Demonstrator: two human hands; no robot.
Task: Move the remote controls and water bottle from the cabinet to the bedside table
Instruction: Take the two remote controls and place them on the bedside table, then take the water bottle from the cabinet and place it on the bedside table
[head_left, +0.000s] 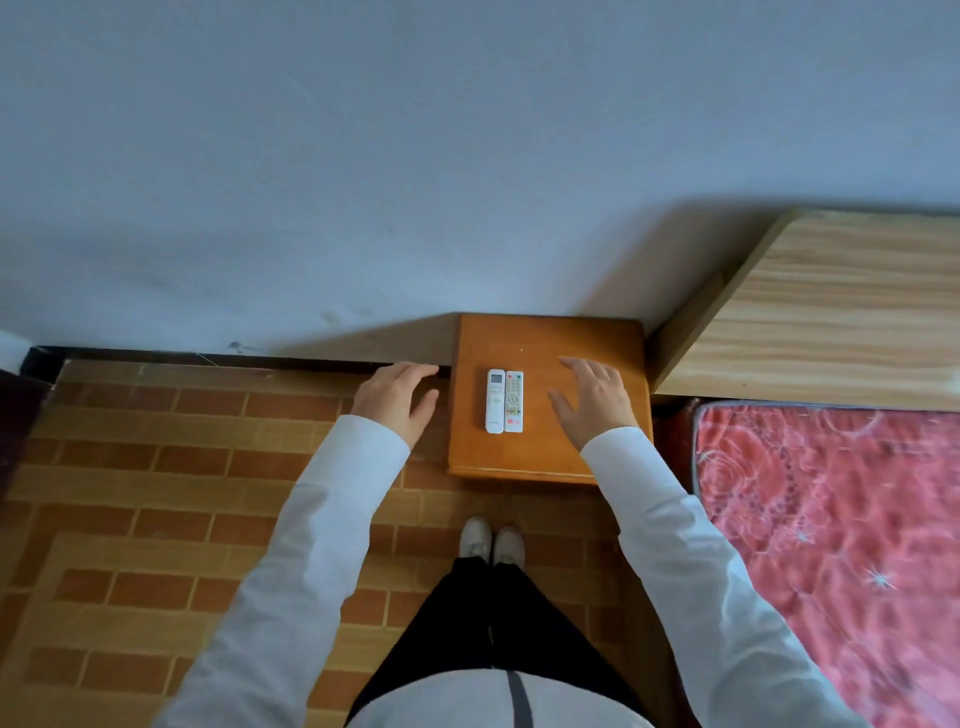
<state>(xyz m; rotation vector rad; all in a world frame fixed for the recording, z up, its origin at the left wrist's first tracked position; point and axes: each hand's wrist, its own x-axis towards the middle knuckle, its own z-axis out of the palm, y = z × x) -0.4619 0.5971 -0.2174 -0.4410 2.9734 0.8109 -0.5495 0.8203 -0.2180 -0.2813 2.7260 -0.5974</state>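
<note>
Both arms stretched fwd in white sleeves. Left hand (399, 399) palm down, fingers relaxed & slightly spread, holding nothing. Right hand (592, 399) also palm down, fingers straight & spread, thumb out, empty. Hands well apart.

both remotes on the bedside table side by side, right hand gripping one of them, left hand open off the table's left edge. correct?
Not quite. The head view shows the right hand open above the bedside table, to the right of the remotes and apart from them, gripping nothing. The rest holds: the two remotes lie side by side on the table, and the left hand is open off its left edge.
</note>
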